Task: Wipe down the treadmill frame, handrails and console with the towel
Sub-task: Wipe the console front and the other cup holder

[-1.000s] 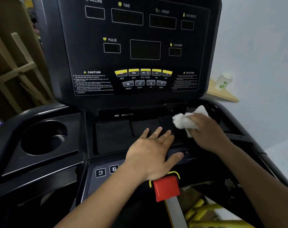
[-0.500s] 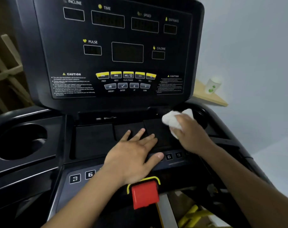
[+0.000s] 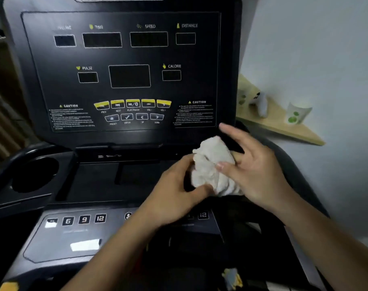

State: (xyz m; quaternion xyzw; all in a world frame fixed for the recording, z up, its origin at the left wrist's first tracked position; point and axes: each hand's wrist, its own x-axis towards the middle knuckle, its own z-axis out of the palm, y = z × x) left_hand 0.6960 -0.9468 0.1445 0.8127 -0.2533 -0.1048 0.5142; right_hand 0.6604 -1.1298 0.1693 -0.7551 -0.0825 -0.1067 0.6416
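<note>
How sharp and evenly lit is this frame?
Head view: dim light; motion blur smears the left hand, right hand, towel and shelf cup; console labels mostly readable, INCLINE smeared; white glare on the lower keypad; wide-angle bowing at console edges.

Wooden shelf point(image 3: 280, 128), green-dotted cup point(image 3: 297, 114), blurred white object point(image 3: 261, 104)

We note a wooden shelf point(image 3: 284, 131) on the pale wall point(image 3: 315, 49), right side. On it: white cup point(image 3: 297, 114) with green spots, upright; blurred white object point(image 3: 260, 103) to its left, apart. Brown wooden slats point(image 3: 2, 114) far left.
</note>
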